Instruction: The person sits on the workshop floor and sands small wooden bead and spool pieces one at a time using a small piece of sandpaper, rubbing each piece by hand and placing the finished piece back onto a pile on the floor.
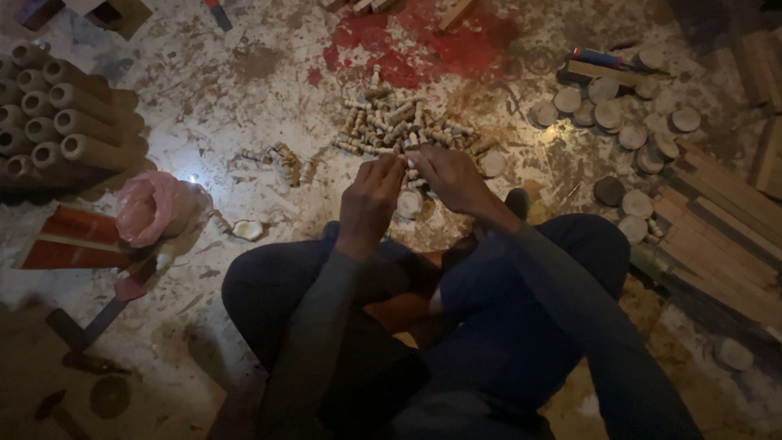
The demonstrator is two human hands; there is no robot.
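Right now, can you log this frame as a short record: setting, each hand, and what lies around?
setting: person seated cross-legged on a dusty floor, dim light
left hand: fingers pinched together with the right hand on a small pale piece, too small to identify
right hand: meets the left over the same piece
in front: pile of small wooden pegs
left side: stacked tubes, pink bag
right side: round wooden discs, wooden slats
floor mark: red stain
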